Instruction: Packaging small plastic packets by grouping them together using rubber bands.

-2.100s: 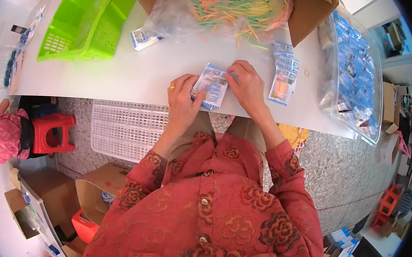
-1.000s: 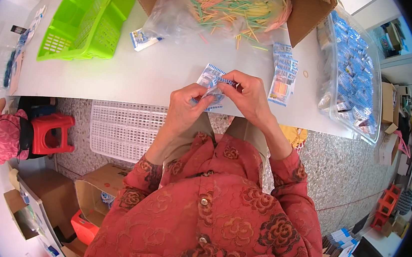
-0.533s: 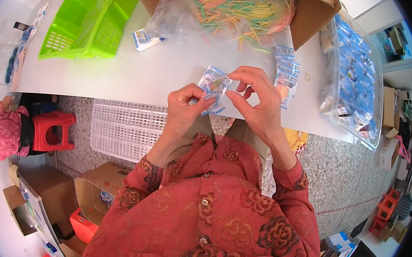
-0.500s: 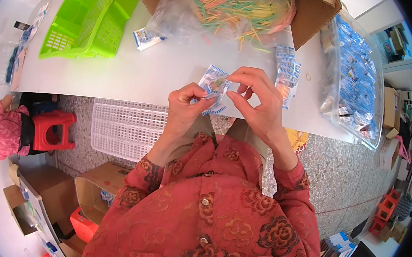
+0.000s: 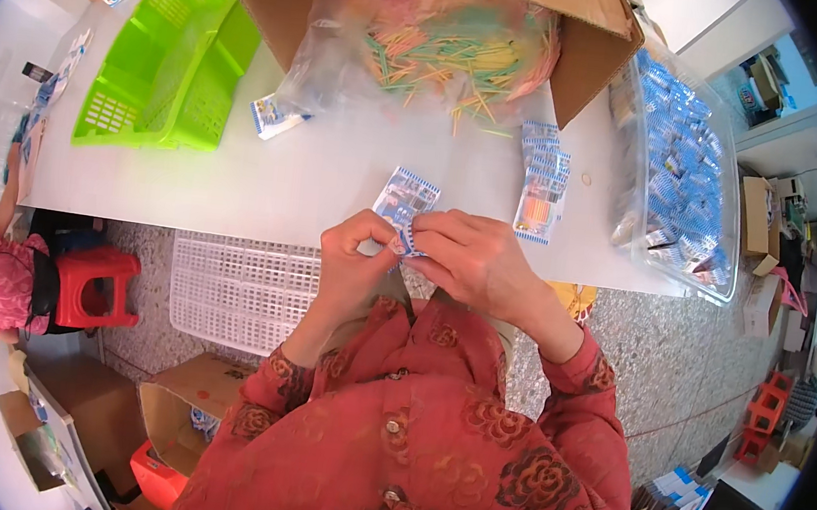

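Packet (image 5: 406, 200), small, blue-edged, held over the white table's (image 5: 237, 177) near edge; long axis tilts far-left to near-right. Left hand (image 5: 357, 255) and right hand (image 5: 468, 256) both pinch its near end.

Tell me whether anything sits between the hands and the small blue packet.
Nothing visible does. Both the left hand and the right hand already pinch the small blue packet at its lower edge, just above the white table.
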`<action>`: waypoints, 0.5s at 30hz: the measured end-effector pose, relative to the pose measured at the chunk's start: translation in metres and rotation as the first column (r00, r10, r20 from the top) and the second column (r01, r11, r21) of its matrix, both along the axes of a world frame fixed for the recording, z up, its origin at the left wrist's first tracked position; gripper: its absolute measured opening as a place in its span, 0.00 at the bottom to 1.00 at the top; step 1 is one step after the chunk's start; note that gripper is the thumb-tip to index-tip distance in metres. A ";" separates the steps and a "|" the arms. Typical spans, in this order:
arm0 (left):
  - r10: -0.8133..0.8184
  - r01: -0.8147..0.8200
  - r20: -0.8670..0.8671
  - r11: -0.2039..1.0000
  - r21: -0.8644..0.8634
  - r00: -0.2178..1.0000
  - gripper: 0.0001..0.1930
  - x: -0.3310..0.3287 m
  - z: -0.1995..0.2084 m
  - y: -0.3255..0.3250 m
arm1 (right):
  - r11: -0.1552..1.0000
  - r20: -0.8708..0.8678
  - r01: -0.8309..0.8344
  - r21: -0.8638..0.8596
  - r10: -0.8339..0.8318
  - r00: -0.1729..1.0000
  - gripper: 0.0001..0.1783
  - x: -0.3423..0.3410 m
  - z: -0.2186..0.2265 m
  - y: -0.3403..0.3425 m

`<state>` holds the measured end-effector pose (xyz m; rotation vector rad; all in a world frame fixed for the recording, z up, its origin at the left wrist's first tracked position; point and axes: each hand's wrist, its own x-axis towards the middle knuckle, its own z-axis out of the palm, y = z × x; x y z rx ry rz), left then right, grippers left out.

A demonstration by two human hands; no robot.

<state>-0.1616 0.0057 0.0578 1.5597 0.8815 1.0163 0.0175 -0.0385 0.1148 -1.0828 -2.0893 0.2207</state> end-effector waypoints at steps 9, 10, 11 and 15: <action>-0.006 0.010 -0.095 0.999 0.043 0.995 0.06 0.006 0.008 0.001 | 0.978 0.117 0.203 0.049 -0.207 0.971 0.08 -0.011 -0.003 0.017; 0.003 -0.002 -0.090 1.000 0.012 0.996 0.06 0.005 0.006 0.002 | 0.978 0.113 0.197 0.070 -0.204 0.972 0.07 -0.011 -0.004 0.021; 0.006 -0.009 -0.083 1.000 -0.027 0.996 0.07 0.006 0.002 0.004 | 0.977 0.112 0.195 0.085 -0.204 0.973 0.06 -0.011 -0.006 0.024; 0.028 -0.022 0.082 0.997 -0.073 0.996 0.06 0.004 -0.016 0.017 | 0.983 0.074 0.178 0.042 -0.181 0.981 0.05 -0.021 -0.007 0.033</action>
